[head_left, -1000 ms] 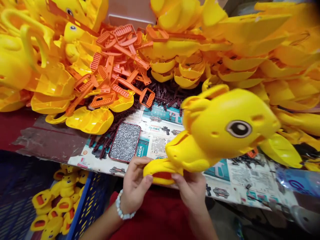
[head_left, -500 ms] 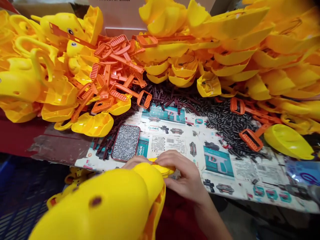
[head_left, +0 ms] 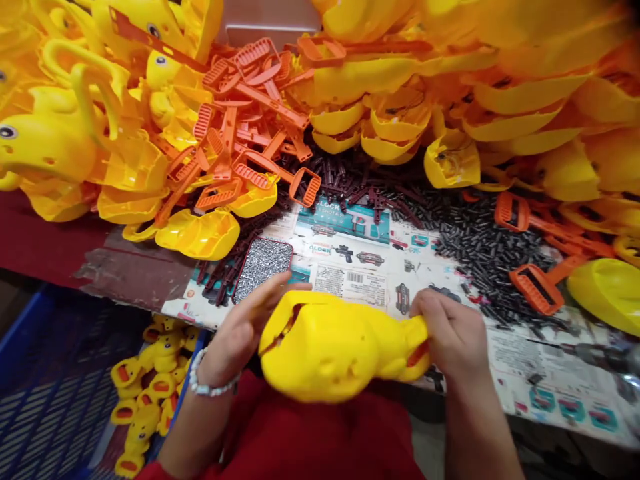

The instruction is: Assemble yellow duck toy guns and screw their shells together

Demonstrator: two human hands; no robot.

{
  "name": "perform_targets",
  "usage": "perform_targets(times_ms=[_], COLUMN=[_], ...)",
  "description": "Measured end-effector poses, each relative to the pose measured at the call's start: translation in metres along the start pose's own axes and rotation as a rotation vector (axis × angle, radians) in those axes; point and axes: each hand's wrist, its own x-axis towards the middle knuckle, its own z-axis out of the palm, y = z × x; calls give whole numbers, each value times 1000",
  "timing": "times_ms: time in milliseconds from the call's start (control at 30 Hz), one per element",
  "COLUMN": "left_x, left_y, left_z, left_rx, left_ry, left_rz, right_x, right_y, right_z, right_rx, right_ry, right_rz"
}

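A yellow plastic duck toy [head_left: 333, 333] lies crosswise in the air over the near edge of the table, its wide end to the left, where a gap shows along the seam. My right hand [head_left: 457, 333] is closed around its narrow right end, with a bit of orange showing there. Beside the wide end, my left hand [head_left: 237, 340] has its fingers stretched out; whether they touch the toy is hard to tell. Just beyond that hand stands a tray [head_left: 291, 257] of small silvery screws. Orange plastic handles [head_left: 250, 133] are heaped farther back.
Yellow shell halves [head_left: 395, 133] pile up at the back and right. Black pegs [head_left: 480, 253] lie scattered on the printed cardboard [head_left: 370, 267]. A screwdriver-like power tool [head_left: 595, 353] is at the right edge. A blue crate [head_left: 35, 373] holds finished-looking small ducks [head_left: 145, 400] at lower left.
The duck toy has swung from pointing toward me to lying crosswise. My left hand has come off to its left side, and my right hand has moved right, gripping the narrow end.
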Motion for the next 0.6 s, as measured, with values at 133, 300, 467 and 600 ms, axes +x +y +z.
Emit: perform_targets(times_ms=[133, 300, 467, 600], left_x=[5, 10, 9, 9], left_y=[0, -6, -13, -15], left_z=[4, 17, 21, 19], left_rx=[151, 68, -152, -156], left_ry=[-78, -29, 28, 18], left_rz=[-90, -155, -175, -207], right_x=[3, -3, -1, 2], right_y=[-9, -58, -65, -58], right_z=[-12, 20, 39, 33], right_rx=[-260, -330, -340, -253], right_ry=[20, -104, -188, -213], right_rz=[-29, -419, -545, -550])
